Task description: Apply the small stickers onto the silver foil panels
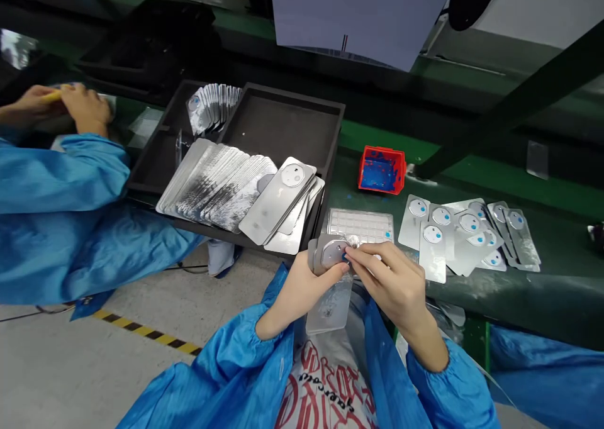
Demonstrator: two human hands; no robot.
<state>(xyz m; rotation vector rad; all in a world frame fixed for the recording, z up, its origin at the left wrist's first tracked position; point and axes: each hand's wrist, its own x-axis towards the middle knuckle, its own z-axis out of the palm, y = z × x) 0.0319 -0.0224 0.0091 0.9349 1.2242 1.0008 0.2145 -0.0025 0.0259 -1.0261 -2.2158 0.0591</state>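
**Silver plate held in both hands over the lap**

Silver plate [330, 272], flat with a round raised ring near its top, is held upright-tilted at the near edge of the tabletop [542, 290]. Left hand [302, 287] grips it from the left, fingers wrapped behind, thumb on the face. Right hand [394, 284] meets it from the right; its fingers [361, 260] are pressed together in a pinch at the ring, on something small with a blue spot; what exactly, cannot tell.

Just behind the hands lies a clear gridded tray [361, 224]. To its right, a loose overlapping pile [467, 234] of similar plates, each with a blue-dotted ring, lies flat on the tabletop. A red bin [381, 170] with blue contents stands behind the tray.

Left of the hands, a black box [278, 127] holds a long fanned row [226, 190] of plates leaning on one another. A co-worker's blue sleeve [56, 183] is at far left.
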